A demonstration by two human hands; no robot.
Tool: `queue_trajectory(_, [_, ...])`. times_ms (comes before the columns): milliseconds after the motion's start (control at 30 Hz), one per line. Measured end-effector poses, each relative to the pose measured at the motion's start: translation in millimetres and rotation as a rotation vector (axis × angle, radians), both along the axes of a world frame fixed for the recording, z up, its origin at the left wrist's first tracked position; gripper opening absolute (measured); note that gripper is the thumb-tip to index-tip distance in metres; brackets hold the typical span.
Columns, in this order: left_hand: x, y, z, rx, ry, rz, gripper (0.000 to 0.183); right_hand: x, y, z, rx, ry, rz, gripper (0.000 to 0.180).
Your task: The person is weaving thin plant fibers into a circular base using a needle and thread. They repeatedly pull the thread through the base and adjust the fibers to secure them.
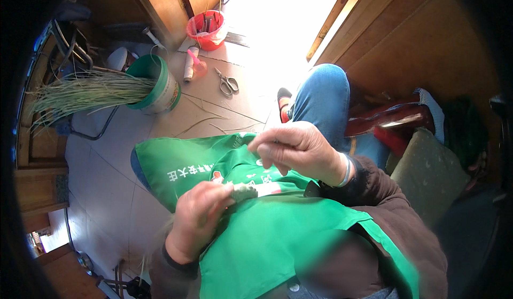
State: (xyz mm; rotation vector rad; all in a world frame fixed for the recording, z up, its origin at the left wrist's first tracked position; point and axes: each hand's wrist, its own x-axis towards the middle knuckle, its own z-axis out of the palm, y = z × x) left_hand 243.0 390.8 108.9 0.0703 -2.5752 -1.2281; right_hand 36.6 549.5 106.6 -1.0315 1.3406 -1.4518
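My left hand is closed around a small woven green piece, whose rounded end shows past my fingertips. Pale strands trail down below that wrist. Up and to the right, my right hand, with a bracelet at the wrist, is raised above my lap with its fingers curled and thumb near the fingertips. Whether it pinches a thin strand cannot be told. A green apron bearing white writing lies over my lap beneath both hands.
Long grass stalks lean out of a green-rimmed bucket on the tiled floor. Scissors, a roll of thread, loose stalks and a red bucket are ahead. Bags and a cushion lie at the right by a wooden panel.
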Motion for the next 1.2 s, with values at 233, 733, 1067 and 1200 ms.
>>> queue_trajectory(233, [-0.6, -3.8, 27.5, -0.403, 0.146, -0.247, 0.041, 8.3, -22.6, -14.9, -0.397, 0.362, 0.232, 0.038])
queue_trajectory(733, [-0.2, -6.8, 27.4, -0.283, 0.033, -0.271, 0.035, 15.3, -36.6, -27.4, -0.190, 0.167, 0.440, 0.018])
queue_trajectory(1067, [-5.8, -9.6, 0.1, 0.278, -0.131, -0.065, 0.025, 4.2, -28.6, -21.4, -0.211, 0.593, 0.102, 0.008])
queue_trajectory(1200, [-8.6, -7.4, 1.8, 0.564, -0.417, 0.123, 0.016, 15.9, -20.9, -7.4, -0.231, 0.831, -0.016, 0.012])
